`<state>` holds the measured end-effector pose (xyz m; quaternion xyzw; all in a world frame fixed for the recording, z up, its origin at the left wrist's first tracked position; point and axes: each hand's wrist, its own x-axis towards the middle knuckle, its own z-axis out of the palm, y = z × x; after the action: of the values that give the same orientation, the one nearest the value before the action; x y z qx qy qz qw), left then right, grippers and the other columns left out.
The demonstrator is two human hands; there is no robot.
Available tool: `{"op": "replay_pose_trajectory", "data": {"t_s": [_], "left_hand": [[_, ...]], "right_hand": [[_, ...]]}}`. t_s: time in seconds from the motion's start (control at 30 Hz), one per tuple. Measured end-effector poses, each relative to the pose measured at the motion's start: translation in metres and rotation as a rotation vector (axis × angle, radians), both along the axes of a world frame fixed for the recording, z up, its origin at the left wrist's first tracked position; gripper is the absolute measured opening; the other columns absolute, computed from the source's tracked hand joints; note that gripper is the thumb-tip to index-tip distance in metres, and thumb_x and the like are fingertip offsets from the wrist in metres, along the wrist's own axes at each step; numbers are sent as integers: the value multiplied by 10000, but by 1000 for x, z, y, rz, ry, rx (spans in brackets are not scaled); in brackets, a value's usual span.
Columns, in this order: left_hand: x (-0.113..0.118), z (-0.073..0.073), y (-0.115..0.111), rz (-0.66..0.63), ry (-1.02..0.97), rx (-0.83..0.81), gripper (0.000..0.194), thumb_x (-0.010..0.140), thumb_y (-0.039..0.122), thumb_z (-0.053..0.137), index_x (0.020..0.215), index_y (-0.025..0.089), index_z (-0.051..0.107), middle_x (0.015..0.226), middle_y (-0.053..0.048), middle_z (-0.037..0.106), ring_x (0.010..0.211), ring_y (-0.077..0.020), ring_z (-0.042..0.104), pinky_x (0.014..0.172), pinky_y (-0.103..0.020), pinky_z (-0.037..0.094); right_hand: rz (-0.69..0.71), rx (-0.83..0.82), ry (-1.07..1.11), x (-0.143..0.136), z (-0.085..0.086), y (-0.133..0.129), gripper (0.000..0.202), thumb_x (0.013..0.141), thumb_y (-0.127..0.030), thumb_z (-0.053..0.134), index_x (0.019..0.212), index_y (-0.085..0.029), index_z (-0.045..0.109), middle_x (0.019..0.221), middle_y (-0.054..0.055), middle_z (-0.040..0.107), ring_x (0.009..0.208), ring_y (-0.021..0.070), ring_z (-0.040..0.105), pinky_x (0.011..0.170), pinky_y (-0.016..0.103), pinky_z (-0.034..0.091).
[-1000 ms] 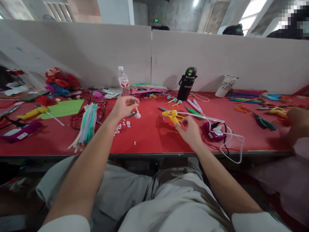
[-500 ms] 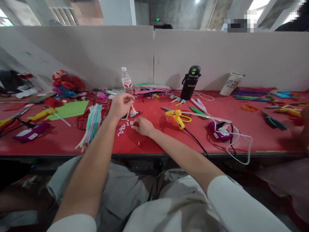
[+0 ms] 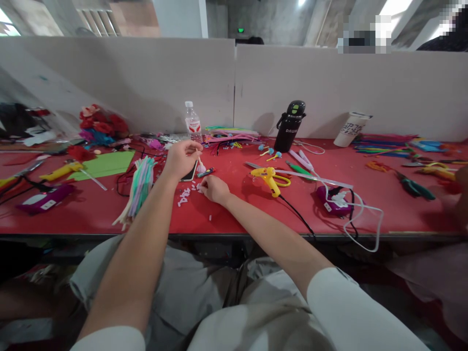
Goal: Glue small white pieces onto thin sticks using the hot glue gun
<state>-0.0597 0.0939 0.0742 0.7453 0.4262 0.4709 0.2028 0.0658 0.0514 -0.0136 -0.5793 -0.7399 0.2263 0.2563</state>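
My left hand [image 3: 184, 158] is closed in a pinch on the stem of a small pale pink pipe-cleaner flower [image 3: 201, 168], whose fluffy head hangs downward. A dark phone [image 3: 190, 174] lies partly behind that wrist. Lower and to the right, my right hand [image 3: 216, 189] rests close to the tabletop with its fingertips together at the edge of a scatter of short pale pink pieces [image 3: 183, 196]. Whatever is between those fingertips is too small to make out. A small dark, colourful object [image 3: 209, 172] lies just beyond the right hand.
On the red table [image 3: 234, 217], a yellow glue gun [image 3: 268, 179] and scissors lie to the right, before a black bottle [image 3: 288, 127]. Pastel pipe cleaners [image 3: 139, 190] lie left of my arm. A water bottle [image 3: 193, 124] stands behind. Purple power strips [image 3: 334, 201] sit on both sides.
My right hand has shifted very slightly at the pale pieces. My left hand keeps its hold on the flower, almost unmoved.
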Motion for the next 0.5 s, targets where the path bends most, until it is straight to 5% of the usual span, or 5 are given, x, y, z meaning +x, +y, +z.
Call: {"op": "replay_pose_trajectory", "data": {"t_s": [0.27, 0.5], "left_hand": [[4, -8, 2, -16, 35, 0, 169, 737, 196, 661, 892, 141, 697, 879, -76, 728, 808, -186, 686, 836, -337, 564], [32, -12, -19, -237, 97, -220, 198, 721, 247, 703, 886, 137, 715, 919, -98, 747, 852, -211, 704, 821, -337, 561]], "right_hand": [[-7, 106, 165, 32, -3, -10, 65, 864, -162, 562, 873, -148, 624, 873, 92, 695, 765, 167, 611, 703, 275, 454], [32, 80, 755, 97, 0, -22, 129, 731, -262, 678, 723, -175, 584, 713, 23, 669, 665, 141, 615, 671, 283, 486]]}}
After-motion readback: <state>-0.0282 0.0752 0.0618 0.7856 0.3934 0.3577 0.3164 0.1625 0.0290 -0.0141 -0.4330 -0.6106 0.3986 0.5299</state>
